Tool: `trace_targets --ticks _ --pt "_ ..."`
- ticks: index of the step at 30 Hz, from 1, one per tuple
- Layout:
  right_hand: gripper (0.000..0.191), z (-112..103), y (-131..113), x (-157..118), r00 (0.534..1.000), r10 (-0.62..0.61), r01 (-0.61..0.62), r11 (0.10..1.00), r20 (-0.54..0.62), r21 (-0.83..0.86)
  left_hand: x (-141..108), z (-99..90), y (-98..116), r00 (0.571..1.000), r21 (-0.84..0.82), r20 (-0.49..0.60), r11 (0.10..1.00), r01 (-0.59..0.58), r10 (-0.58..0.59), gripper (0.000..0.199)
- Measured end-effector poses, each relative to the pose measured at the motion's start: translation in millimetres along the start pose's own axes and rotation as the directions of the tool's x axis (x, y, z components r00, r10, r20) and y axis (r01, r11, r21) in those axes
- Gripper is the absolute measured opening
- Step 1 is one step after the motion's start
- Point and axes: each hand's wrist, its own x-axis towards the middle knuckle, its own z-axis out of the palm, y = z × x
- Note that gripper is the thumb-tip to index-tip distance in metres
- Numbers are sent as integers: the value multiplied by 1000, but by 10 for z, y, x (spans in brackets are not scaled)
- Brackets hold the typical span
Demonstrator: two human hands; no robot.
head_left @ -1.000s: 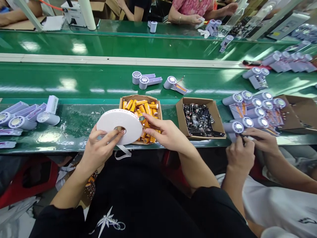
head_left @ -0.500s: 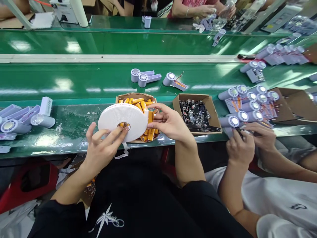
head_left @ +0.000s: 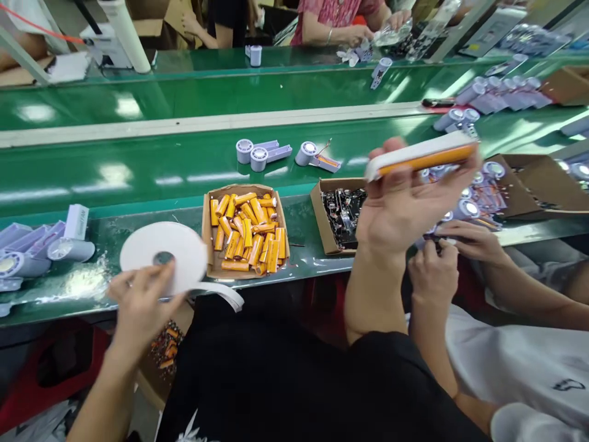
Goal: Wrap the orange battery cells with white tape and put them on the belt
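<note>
Right hand (head_left: pixel 389 212) up off the bench, 1 long orange piece (head_left: pixel 426 161) in its fingers, white strip along the top side. Piece sits across the fingers, long axis side to side, right end slightly higher, roughly crosswise to the forearm. Right hand is the nearer one to it.

Left hand (head_left: pixel 140 301) at the white roll (head_left: pixel 184 252), fingertips by the center hole, thumb near the lower edge. Can't tell if the fingers grip or only rest. Roll's flat face is up; 1 loose tape end (head_left: pixel 227 294) trails right, past the bench edge. Roll and held piece are well apart, carton (head_left: pixel 205 236) of orange cells (head_left: pixel 248 233) lying between.

Counts: 1 roll; cells piled, roughly thirty, overlapped, no exact count. 1 box (head_left: pixel 323 227) of black boards (head_left: pixel 338 215) right of the carton, partly behind the right hand; boards too tangled to count. Far left of bench, lilac fan units (head_left: pixel 71 248), several, cut off by the frame. Right: co-worker's 2 hands (head_left: pixel 432 270) on a small part, lilac units around, 1 open box (head_left: pixel 543 178).

Farther, green belt (head_left: pixel 184 153): 3 lilac units, 2 side by side (head_left: pixel 258 158), 1 alone with wires (head_left: pixel 307 153). Past the pale rail (head_left: pixel 276 118): 1 unit (head_left: pixel 255 55) on the far ledge, person in pink sleeve (head_left: pixel 313 24) behind.
</note>
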Motion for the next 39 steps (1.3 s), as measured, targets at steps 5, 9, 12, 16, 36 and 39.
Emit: trace_targets --ticks 5,9,12,16,36,39 --pt "59 -273 8 -607 971 179 -182 983 160 9 298 25 -1000 962 -74 197 975 209 -191 60" --pt "55 -546 27 -1086 961 272 -274 961 59 43 1324 254 -488 993 -160 98 984 79 -64 38" --pt "54 -692 -29 -1156 946 323 -325 944 34 62 2503 781 238 949 -157 215 968 -197 229 46" --pt "53 -761 -154 -1151 952 306 -306 951 9 40 3672 1616 1065 844 75 352 886 -457 405 47" --pt "40 604 378 388 828 147 -119 989 541 -88 3552 1548 -883 788 -166 572 973 -161 228 21" --pt "46 1226 934 675 667 283 -119 954 689 -276 3570 1691 -899 806 -262 551 962 -82 219 32"
